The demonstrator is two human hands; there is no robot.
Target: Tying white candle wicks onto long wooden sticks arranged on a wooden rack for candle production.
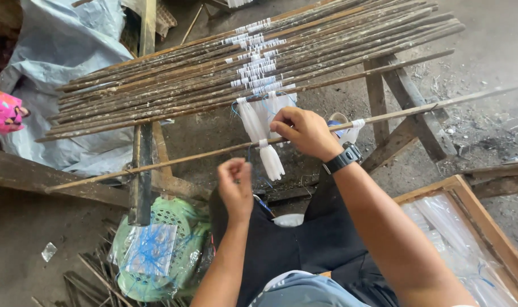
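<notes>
Right hand pinching single thin stick beside white tied bundle; left hand fisted just below, pulling blue string.

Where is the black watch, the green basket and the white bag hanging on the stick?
Black watch (343, 158), head view, on its face at the wrist.
Green basket (176, 219), head view, on its latticed top.
White bag (271, 163), head view, on its hanging lower end.

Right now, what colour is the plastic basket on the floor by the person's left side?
The basket is light green, partly covered by a clear bag with blue string; the head view shows it.
</notes>
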